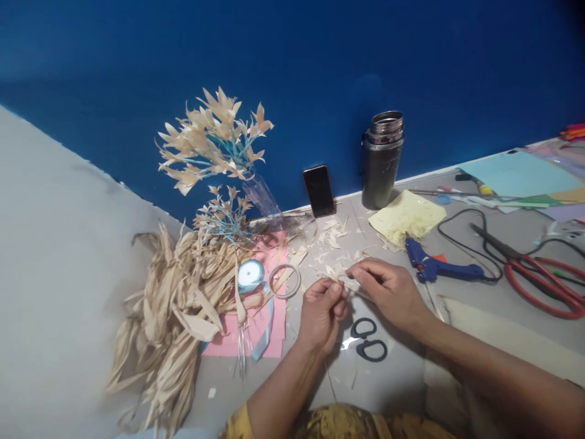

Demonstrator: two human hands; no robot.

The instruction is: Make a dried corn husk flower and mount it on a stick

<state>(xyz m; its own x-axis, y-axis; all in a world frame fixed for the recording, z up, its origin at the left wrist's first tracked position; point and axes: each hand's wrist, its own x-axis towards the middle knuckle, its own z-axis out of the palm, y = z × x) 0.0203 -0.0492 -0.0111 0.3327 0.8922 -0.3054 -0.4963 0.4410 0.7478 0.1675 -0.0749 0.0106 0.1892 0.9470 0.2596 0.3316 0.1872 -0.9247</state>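
My left hand [323, 310] is closed in a pinch on a small husk flower [336, 273], whose pale petal tips show just above the fingers. A thin stem or wire [329, 381] shows below that hand. Beside it, my right hand [388, 288] has its thumb and forefinger pressed together near the petals. What those right fingertips hold, if anything, is too small to make out. Small scissors [371, 350] with black handles lie on the table under my hands, their blades partly hidden by the left hand. Husk scraps [331, 235] are scattered beyond my fingers.
Dried corn husks [169, 305] pile at left, beside a ribbon spool [251, 275] and tape ring [285, 281] over pink paper [274, 335]. Husk flowers [214, 143], a phone [319, 191] and a flask [382, 161] stand behind. Rightward lie a glue gun [441, 267] and large red-handled scissors [543, 280].
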